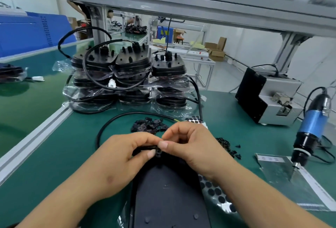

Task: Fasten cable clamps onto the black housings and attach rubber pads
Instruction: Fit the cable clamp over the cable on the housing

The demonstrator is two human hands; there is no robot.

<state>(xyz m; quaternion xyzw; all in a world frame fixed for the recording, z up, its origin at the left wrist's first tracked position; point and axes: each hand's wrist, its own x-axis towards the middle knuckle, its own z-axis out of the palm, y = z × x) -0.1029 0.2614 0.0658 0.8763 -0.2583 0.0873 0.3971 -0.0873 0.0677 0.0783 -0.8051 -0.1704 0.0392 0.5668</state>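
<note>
Just above the housing (169, 191), left hand (123, 157) and right hand (190, 144) are pinching a clamp (157, 152) into place; screwdriver (312, 124), well right of them, probably needed next.

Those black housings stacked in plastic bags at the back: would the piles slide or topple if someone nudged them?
They would probably slide: the stacked housings sit several high in glossy plastic bags, which look slippery. The cable looped across two piles would likely drag one along with the other. The housings themselves look rigid.
</note>
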